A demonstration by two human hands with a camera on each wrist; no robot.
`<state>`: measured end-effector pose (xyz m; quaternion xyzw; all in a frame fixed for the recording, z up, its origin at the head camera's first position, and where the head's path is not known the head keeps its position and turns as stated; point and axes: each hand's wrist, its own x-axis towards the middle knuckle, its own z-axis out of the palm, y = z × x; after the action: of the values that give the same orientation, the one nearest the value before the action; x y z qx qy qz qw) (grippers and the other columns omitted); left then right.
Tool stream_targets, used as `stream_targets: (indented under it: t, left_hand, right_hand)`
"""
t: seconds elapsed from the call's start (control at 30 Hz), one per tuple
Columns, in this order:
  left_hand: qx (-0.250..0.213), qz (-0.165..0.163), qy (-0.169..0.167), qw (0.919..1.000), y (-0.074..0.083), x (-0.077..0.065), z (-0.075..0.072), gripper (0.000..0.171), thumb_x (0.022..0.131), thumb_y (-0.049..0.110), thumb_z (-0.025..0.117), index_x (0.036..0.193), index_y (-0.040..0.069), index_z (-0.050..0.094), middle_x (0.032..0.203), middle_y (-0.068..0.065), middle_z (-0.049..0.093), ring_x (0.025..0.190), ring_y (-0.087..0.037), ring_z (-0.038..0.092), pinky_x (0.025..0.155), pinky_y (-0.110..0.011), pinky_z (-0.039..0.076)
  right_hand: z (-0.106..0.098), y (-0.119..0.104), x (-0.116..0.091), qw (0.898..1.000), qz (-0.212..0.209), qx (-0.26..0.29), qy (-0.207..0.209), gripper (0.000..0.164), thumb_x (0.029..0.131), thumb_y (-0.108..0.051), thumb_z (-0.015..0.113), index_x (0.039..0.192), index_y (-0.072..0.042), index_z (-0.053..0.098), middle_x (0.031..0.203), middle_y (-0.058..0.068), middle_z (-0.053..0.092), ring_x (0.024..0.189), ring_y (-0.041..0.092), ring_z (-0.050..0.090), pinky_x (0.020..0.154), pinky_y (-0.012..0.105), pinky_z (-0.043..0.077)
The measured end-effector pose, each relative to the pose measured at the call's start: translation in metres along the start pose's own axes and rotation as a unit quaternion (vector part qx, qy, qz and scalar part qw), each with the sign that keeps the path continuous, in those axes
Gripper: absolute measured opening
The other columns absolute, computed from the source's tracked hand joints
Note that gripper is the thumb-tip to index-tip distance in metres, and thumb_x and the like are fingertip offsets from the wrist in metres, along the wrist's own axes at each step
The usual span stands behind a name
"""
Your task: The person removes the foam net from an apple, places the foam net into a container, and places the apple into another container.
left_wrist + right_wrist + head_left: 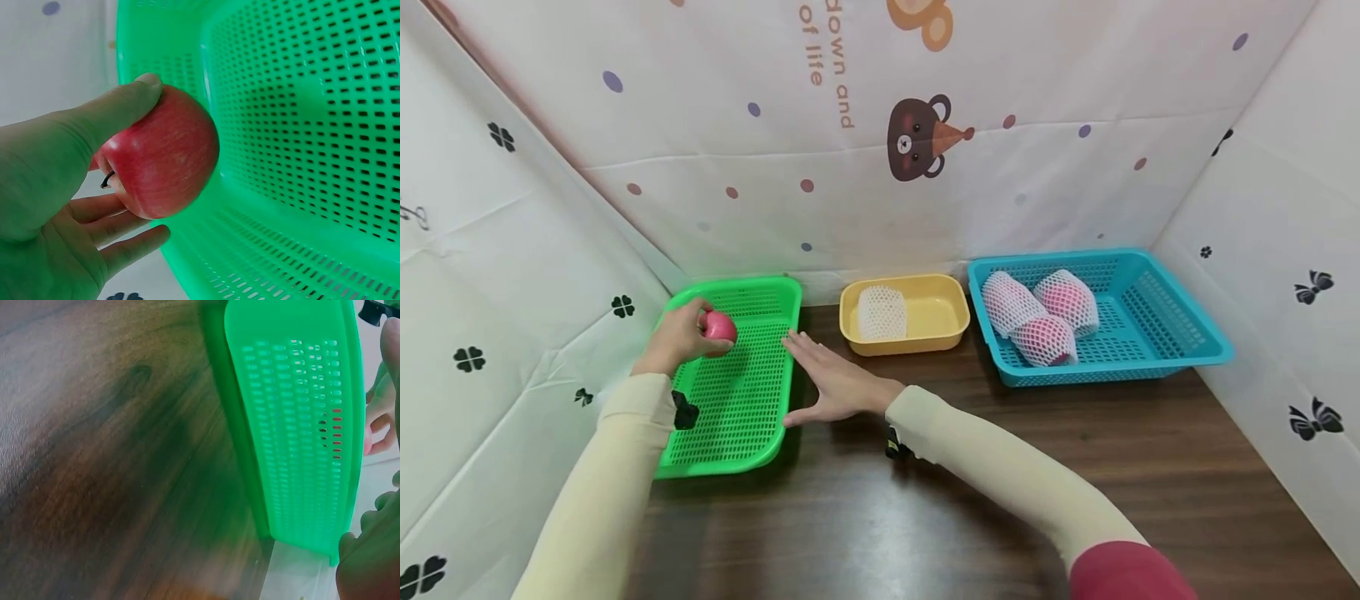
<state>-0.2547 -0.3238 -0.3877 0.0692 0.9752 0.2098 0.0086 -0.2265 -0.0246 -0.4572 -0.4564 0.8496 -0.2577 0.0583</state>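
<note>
My left hand [676,340] grips a red apple [721,327] over the green basket [737,408], with the thumb on one side and fingers on the other. In the left wrist view the apple [165,156] shows its dark stem toward the palm, and the basket's slotted floor lies beyond it. At the basket's right rim is my right hand [838,385], its fingers straight and spread, the thumb and fingertips at the rim. The right wrist view shows the basket's slotted side wall [294,437] and only part of that hand [372,550].
A yellow tray [938,312] with a white foam net [882,313] in it stands against the back wall. Right of it, a blue basket [1180,346] holds three pink-red fruits in white foam nets [1045,340]. Printed cloth walls enclose the dark wooden table [850,517].
</note>
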Motion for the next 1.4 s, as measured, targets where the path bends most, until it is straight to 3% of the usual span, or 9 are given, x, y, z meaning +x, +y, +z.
stream_targets:
  t: [0.37, 0.6, 1.07, 1.4]
  left_hand:
    - [0.014, -0.04, -0.023, 0.9988, -0.018, 0.006, 0.011, 0.069, 0.083, 0.027, 0.085, 0.132, -0.005, 0.048, 0.118, -0.031, 0.059, 0.108, -0.047, 0.056, 0.083, -0.058, 0.051]
    - [0.042, -0.041, -0.022, 0.998, -0.024, 0.012, 0.017, 0.065, 0.08, 0.023, 0.087, 0.126, -0.002, 0.049, 0.111, -0.031, 0.058, 0.098, -0.047, 0.059, 0.073, -0.054, 0.053]
    - [0.056, -0.052, -0.037, 0.9964, -0.04, 0.013, 0.031, 0.069, 0.084, 0.026, 0.085, 0.129, -0.007, 0.044, 0.109, -0.035, 0.057, 0.097, -0.049, 0.059, 0.069, -0.053, 0.053]
    - [0.072, -0.054, -0.043, 0.995, -0.038, 0.017, 0.035, 0.065, 0.086, 0.024, 0.084, 0.128, -0.006, 0.045, 0.106, -0.036, 0.058, 0.094, -0.051, 0.061, 0.069, -0.055, 0.053]
  right_hand:
    - [0.012, -0.005, 0.0, 0.999, 0.001, -0.03, -0.026, 0.119, 0.087, -0.074, 0.063, 0.165, -0.012, -0.002, 0.171, 0.003, -0.013, 0.158, 0.026, -0.002, 0.126, 0.04, 0.008]
    - [0.009, -0.008, -0.001, 0.999, 0.014, -0.016, -0.046, 0.116, 0.088, -0.074, 0.061, 0.165, -0.012, 0.001, 0.17, 0.0, -0.017, 0.155, 0.013, -0.013, 0.126, 0.036, 0.006]
    - [0.009, -0.009, -0.003, 0.998, 0.023, -0.012, -0.053, 0.116, 0.088, -0.073, 0.063, 0.166, -0.013, 0.002, 0.169, -0.002, -0.019, 0.155, 0.013, -0.011, 0.126, 0.036, 0.007]
    - [0.006, -0.009, -0.003, 0.997, 0.035, 0.004, -0.062, 0.115, 0.088, -0.071, 0.064, 0.166, -0.014, 0.001, 0.169, -0.003, -0.019, 0.155, 0.01, -0.012, 0.125, 0.033, 0.007]
